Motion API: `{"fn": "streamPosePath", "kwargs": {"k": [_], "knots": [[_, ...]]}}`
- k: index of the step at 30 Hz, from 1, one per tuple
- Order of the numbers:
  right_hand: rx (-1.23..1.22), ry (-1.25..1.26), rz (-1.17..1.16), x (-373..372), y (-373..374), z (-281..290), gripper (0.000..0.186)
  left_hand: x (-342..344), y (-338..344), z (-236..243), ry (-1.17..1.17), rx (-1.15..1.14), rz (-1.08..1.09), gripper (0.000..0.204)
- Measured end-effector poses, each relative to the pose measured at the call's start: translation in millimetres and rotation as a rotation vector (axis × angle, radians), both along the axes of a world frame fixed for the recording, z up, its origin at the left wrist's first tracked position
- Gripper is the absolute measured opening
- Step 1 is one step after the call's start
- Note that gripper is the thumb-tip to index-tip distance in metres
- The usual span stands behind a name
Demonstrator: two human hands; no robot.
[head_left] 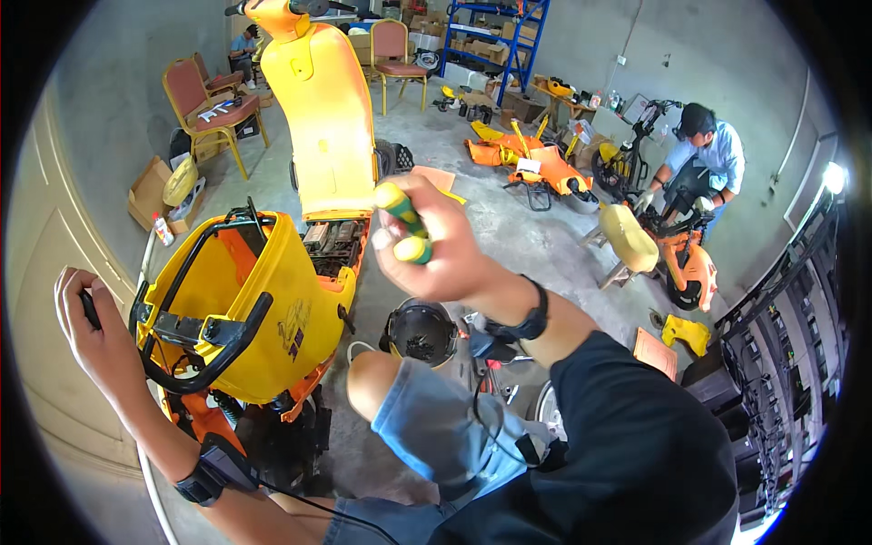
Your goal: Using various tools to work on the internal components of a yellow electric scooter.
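My right hand (pixel 434 245) is raised near the middle, its fingers closed round two thick green-and-yellow screwdriver handles (pixel 400 207). No blades can be made out. Off to the left, my left hand (pixel 95 341) is curled round a small black object (pixel 90 310), mostly hidden by the fingers. Between the two hands stands a yellow scooter body (pixel 309 341) with a black tubular bar across its near end. Its long yellow-orange seat panel (pixel 322 118) rises upright behind an open bay of parts (pixel 331 245).
A black round bin (pixel 420 331) and scattered tools lie by my knee. A co-worker (pixel 713 163) bends over another scooter at right, near a yellow seat (pixel 627 238) on a stool. Orange panels (pixel 545 168) lie on the floor; chairs (pixel 213 113) stand behind.
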State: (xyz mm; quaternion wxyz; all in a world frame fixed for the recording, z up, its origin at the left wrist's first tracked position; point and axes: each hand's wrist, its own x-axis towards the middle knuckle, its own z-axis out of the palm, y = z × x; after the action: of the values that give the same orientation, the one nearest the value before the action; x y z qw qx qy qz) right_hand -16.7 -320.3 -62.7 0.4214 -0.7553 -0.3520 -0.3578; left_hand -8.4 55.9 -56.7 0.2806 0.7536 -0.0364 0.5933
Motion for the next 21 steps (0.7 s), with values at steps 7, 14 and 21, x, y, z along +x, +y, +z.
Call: {"fn": "streamPosePath", "kwargs": {"k": [7,14,21], "knots": [[-0.538,0.962,-0.376,18,-161,-189,0.042,8,15,-7,0.002,0.063,-0.028,0.016],[-0.956,1.652,-0.534,-77,-285,-375,0.037,10,36,-15,0.155,-0.061,-0.015,0.028],[-1.084,1.712,-0.258,-122,-281,-460,0.034,12,63,-19,0.165,0.042,0.014,0.033]]}}
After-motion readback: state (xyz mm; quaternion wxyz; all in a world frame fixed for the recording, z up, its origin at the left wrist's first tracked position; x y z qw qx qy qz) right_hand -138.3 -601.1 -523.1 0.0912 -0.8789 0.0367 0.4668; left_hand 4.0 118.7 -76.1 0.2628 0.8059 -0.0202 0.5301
